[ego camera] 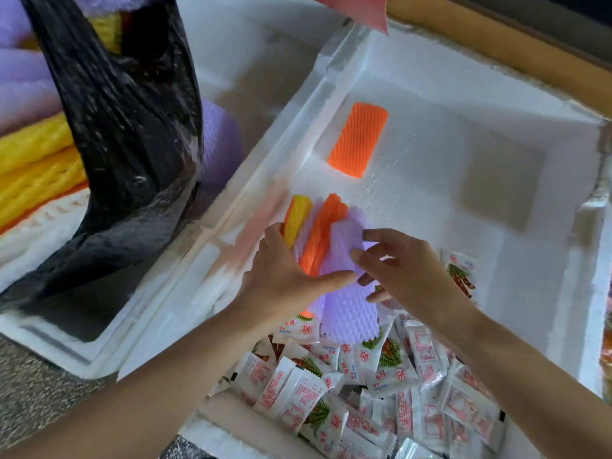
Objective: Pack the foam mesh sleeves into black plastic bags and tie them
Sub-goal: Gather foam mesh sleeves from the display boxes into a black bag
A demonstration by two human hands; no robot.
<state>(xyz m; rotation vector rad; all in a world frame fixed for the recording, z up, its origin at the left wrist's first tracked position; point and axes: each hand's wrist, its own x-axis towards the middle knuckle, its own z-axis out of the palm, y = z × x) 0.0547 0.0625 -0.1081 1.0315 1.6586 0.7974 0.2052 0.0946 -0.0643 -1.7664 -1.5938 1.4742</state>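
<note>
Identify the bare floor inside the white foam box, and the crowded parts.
Bare: between the lone orange sleeve and the foam box's right wall, beyond the sachets. Crowded: the sachet-heaped near end and the left wall by the sleeve bundle.

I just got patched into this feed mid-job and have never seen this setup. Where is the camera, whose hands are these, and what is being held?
There is no machine: one camera worn on a person's head looks down at their bare hands. The left hand grips a bundle of foam mesh sleeves, yellow, orange and purple. The right hand pinches the purple sleeve at its front. Both are over a white foam box with one loose orange sleeve on its floor and a heap of sachets nearer the camera. On the left stands the black plastic bag, open, with sleeves showing inside.
</note>
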